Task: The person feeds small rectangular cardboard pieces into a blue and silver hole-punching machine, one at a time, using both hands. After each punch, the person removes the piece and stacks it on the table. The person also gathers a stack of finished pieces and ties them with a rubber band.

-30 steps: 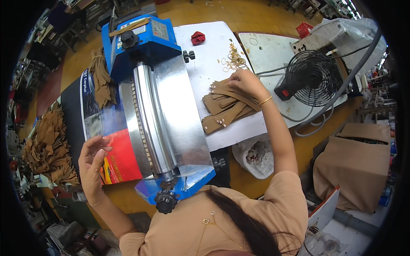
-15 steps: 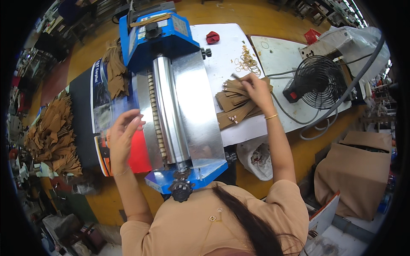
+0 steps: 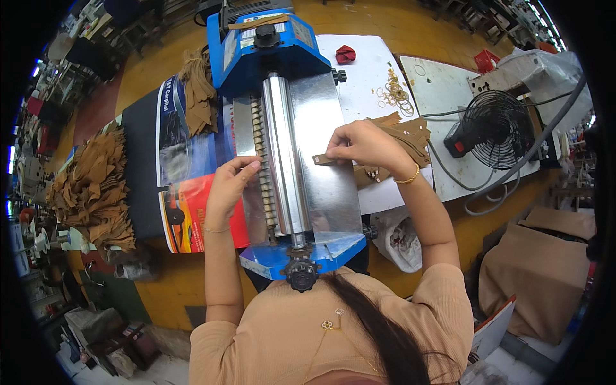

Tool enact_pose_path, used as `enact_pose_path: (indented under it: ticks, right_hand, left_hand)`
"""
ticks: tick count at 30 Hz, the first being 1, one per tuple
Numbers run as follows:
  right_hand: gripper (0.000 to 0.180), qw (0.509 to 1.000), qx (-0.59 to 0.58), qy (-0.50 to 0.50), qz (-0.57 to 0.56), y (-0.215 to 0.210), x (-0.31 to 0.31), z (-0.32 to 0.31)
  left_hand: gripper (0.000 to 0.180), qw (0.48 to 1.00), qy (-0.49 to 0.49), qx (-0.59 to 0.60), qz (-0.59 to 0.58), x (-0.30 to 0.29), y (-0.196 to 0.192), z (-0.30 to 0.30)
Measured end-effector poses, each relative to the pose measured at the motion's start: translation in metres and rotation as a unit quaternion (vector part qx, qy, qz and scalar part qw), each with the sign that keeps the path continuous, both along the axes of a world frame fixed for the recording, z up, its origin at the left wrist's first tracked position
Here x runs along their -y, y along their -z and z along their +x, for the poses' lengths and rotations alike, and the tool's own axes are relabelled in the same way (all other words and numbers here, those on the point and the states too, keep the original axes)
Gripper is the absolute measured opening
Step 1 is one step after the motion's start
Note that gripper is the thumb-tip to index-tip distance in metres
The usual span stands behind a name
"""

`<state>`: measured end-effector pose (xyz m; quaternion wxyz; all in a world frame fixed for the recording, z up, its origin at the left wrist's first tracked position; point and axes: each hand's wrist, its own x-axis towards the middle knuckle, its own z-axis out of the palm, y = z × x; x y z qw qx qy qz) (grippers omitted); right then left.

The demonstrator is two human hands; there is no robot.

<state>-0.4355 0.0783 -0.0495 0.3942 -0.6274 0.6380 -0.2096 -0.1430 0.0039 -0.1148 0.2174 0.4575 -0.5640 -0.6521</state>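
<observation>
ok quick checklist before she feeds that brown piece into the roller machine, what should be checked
1. Piece gripped: the right hand pinches a brown leather piece over the metal feed plate. ok.
2. Piece flat and square to the roller: it looks level, though its far edge is hidden by the hand. cannot tell.
3. Left hand away from the moving parts: its fingertips sit right at the toothed roller. not ok.
4. Feed plate free of stray pieces: only this one piece lies on it. ok.
5. Next pieces within reach: a brown stack lies just behind the right hand. ok.
6. Machine running: cannot tell.
</observation>
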Motion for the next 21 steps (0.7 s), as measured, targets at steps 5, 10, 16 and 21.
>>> enact_pose_path:
  ticks: [5, 10, 16, 21]
  right_hand:
    - [0.023, 1.000, -0.010, -0.007, 0.013, 0.006, 0.015, 0.025]
    - [0.019, 0.999, 0.008, -0.026, 0.020, 0.009, 0.019, 0.035]
    - [0.016, 0.999, 0.024, -0.007, 0.027, 0.003, 0.011, 0.025]
    - [0.015, 0.999, 0.021, 0.013, 0.020, 0.001, 0.005, 0.014]
  left_hand:
    - [0.026, 1.000, -0.009, -0.024, 0.016, -0.005, -0.002, -0.005]
    - [0.023, 1.000, -0.011, -0.026, 0.001, -0.008, -0.002, -0.011]
    - [0.023, 1.000, 0.006, -0.016, 0.010, -0.003, -0.001, -0.012]
    - [0.021, 0.999, -0.011, -0.048, 0.008, -0.005, -0.002, -0.010]
